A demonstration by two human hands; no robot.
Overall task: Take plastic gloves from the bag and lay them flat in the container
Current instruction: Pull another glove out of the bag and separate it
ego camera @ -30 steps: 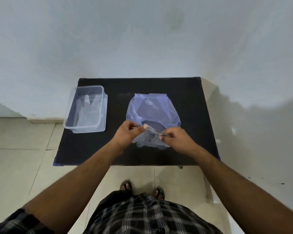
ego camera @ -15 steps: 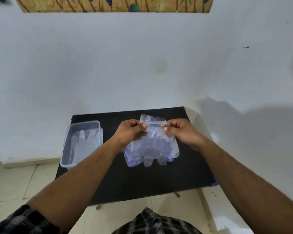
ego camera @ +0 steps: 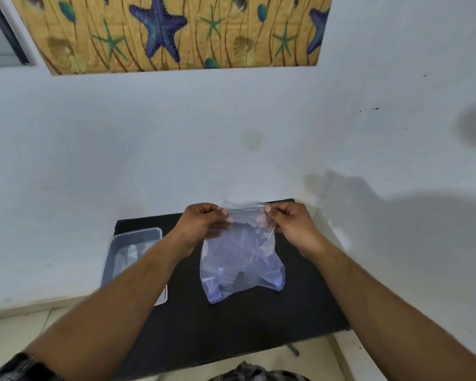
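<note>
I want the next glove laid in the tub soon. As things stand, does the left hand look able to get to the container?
Probably yes, once freed: the left hand is pinching the bag top, but the open container lies just beside and below that forearm with nothing between.

Readable text: none.
Translucent plastic bag (ego camera: 241,259): no print that can be made out.
Clear plastic container (ego camera: 129,244): no label visible.
Starfish-patterned wall panel (ego camera: 171,31): pictures only.
</note>
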